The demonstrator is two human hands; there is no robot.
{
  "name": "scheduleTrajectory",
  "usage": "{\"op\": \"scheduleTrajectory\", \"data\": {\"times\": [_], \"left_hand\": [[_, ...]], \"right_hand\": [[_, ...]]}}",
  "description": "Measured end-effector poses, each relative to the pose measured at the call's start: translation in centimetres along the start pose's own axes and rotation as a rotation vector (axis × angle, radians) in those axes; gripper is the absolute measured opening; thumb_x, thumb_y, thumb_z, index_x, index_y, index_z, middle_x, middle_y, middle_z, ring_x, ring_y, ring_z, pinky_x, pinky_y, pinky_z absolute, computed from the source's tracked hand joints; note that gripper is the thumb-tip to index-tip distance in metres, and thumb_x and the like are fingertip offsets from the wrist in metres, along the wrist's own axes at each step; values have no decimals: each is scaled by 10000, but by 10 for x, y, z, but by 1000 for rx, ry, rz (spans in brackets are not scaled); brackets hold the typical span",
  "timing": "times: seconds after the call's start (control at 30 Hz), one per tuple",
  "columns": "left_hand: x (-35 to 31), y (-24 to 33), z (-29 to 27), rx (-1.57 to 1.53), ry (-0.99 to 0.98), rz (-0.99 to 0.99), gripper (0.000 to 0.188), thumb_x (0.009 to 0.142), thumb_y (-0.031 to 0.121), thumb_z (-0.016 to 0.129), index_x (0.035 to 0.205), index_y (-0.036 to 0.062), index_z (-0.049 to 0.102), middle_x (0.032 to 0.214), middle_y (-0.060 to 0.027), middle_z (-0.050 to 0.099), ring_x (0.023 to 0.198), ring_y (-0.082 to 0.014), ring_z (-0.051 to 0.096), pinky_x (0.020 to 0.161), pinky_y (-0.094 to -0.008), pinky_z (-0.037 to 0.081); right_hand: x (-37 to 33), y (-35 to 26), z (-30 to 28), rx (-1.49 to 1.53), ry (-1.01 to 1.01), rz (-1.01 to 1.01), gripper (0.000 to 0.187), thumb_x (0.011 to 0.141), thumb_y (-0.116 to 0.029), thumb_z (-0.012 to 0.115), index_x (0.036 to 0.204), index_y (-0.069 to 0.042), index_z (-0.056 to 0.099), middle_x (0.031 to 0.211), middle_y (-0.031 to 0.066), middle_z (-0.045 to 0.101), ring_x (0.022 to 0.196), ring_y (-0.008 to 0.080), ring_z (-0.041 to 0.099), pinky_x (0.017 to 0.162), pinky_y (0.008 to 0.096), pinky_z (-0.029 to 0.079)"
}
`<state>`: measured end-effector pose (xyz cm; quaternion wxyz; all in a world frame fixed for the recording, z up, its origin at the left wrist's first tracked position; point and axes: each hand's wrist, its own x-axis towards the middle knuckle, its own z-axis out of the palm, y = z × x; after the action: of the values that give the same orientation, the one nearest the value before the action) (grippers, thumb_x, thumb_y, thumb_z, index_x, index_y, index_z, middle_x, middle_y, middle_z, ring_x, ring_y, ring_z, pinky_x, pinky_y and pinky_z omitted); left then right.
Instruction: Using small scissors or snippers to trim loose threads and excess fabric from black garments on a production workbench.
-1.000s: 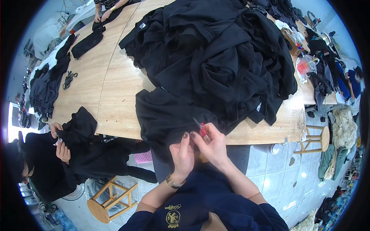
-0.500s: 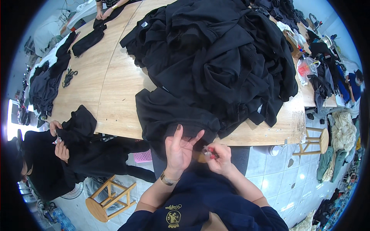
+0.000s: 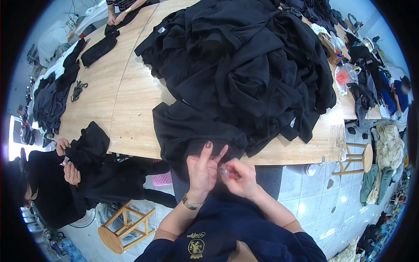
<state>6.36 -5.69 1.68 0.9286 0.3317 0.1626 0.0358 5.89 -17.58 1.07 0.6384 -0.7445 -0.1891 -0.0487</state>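
At the table's near edge, a black garment hangs partly over the side from a large heap of black garments. My left hand is at its hanging edge, two fingers raised and the others curled against the cloth. What the curled fingers pinch is largely hidden. My right hand is closed around small red and silver thread snips, blurred by motion. The snips are close beside my left fingers, at the dark cloth.
A person in black at left handles another black garment. Wooden stools stand on either side. Black scissors lie on the wooden table. Another person's hands work at the far left.
My right hand with the snips has moved left, closer to my left hand. The left fingers have shifted slightly, and the garment stays nearly in place.
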Motion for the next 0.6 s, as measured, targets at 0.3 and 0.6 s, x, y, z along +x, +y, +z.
{"op": "scheduleTrajectory", "data": {"times": [0.3,0.6], "left_hand": [[2,3,-3,-46,30,-63,167,919,99,524,882,-25,629,928,-77,628,888,-159,605,878,-403,501],[-1,-4,-3,18,-9,15,219,941,142,487,954,-40,608,939,-120,641,851,-197,633,830,-342,518]], "right_hand": [[4,7,-17,-350,111,41,216,747,-161,715,776,-16,558,645,83,522,535,228,527,481,307,402],[10,20,-15,-642,98,-234,312,752,-299,716,664,-70,522,587,45,455,446,193,491,413,294,369]]}}
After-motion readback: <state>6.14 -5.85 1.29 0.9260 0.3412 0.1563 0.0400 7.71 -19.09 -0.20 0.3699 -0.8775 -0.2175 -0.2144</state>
